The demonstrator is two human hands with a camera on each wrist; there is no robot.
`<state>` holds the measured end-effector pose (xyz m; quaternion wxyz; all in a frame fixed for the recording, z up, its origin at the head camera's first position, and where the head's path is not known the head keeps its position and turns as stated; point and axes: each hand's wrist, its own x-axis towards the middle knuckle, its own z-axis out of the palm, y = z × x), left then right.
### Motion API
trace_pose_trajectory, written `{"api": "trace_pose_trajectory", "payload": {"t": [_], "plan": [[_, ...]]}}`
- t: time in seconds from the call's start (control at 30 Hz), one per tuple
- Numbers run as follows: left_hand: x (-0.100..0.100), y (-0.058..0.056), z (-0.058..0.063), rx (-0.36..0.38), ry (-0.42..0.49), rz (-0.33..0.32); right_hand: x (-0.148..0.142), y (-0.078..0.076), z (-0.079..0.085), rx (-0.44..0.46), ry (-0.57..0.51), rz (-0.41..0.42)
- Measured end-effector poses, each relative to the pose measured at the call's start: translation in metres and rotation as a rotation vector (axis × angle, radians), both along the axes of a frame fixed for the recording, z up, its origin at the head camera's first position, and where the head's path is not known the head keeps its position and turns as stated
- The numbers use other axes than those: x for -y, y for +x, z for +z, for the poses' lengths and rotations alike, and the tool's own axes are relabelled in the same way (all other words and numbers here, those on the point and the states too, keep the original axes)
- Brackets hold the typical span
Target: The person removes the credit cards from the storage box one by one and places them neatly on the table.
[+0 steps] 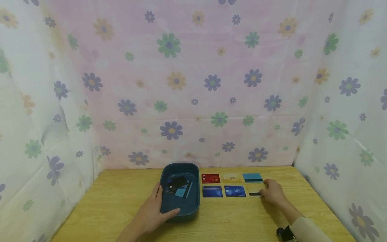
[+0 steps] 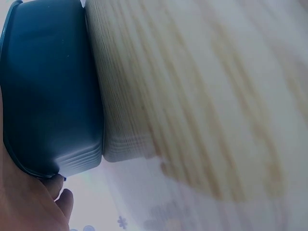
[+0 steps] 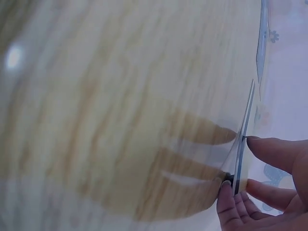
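My left hand holds a dark blue plastic basin by its left side, thumb over the near rim; the left wrist view shows the basin's outer wall. Inside lie a black card and a light blue striped card, overlapping. At the right end of the near row, my right hand pinches a cream card with a black stripe. In the right wrist view that card appears nearly edge-on between thumb and fingers. Its right end is hidden by the hand in the head view.
Beside the basin, the far row has a red VIP card, a gold card and a light blue striped card. Nearer lie a dark blue card and a blue VIP card. Flowered cloth encloses the wooden table.
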<state>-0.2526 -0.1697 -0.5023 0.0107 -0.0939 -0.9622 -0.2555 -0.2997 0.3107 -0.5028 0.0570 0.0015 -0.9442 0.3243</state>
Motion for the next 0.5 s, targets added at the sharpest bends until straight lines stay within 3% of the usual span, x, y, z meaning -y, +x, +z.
{"api": "trace_pose_trajectory", "payload": {"t": [0.5], "plan": [[-0.0008, -0.001, -0.001, 0.007, -0.012, 0.009, 0.0014, -0.0007, 0.003, 0.006, 0.034, 0.009]]}}
